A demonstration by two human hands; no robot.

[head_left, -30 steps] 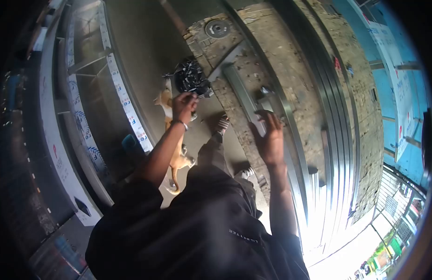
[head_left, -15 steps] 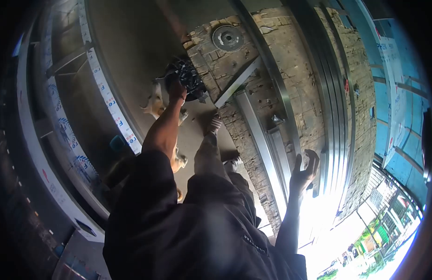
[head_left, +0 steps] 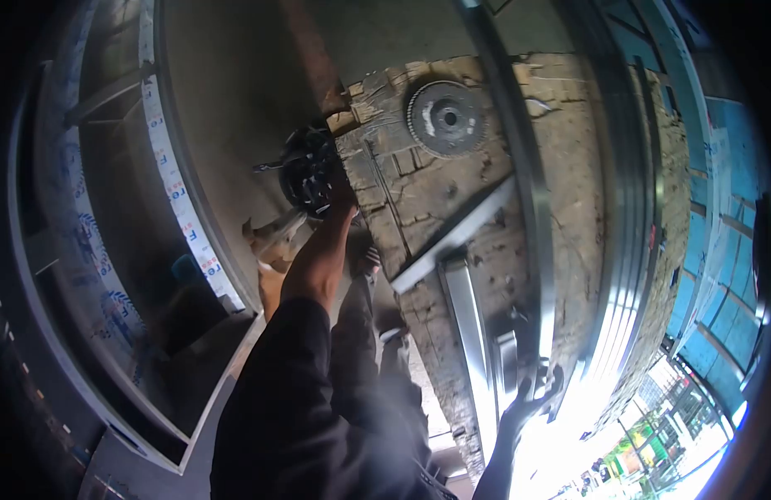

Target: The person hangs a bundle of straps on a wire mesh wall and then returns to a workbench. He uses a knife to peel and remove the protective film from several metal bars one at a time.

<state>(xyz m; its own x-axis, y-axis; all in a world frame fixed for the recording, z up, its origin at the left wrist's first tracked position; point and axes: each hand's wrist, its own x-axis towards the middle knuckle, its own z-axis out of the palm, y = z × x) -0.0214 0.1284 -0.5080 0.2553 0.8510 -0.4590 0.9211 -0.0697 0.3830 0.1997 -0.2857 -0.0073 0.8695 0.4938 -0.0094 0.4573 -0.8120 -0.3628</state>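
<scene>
My left hand [head_left: 344,205] is at the lower right edge of a dark round container [head_left: 309,173] with black and shiny pieces in it, beside the wooden table's edge. Shadow hides its fingers, so its grip cannot be made out. My right hand [head_left: 531,402] is at the lower right with fingers apart and curved, holding nothing, close to the lower end of a long metal bar [head_left: 531,192]. Short metal profiles [head_left: 469,308] lie just left of it. An angled metal piece [head_left: 456,235] and a toothed round disc [head_left: 448,118] rest farther up the wooden table [head_left: 568,175].
Several long metal profiles [head_left: 623,275] run along the table's right side. Left of me stands a frame with printed film [head_left: 173,179]. A tan and white animal [head_left: 271,258] is on the floor by my left arm. Blue panels [head_left: 731,242] stand at the far right.
The view has shifted, and the table and disc appear larger and lower. My left hand has gone from the container's lower left to its lower right. My right hand appears lower, still open.
</scene>
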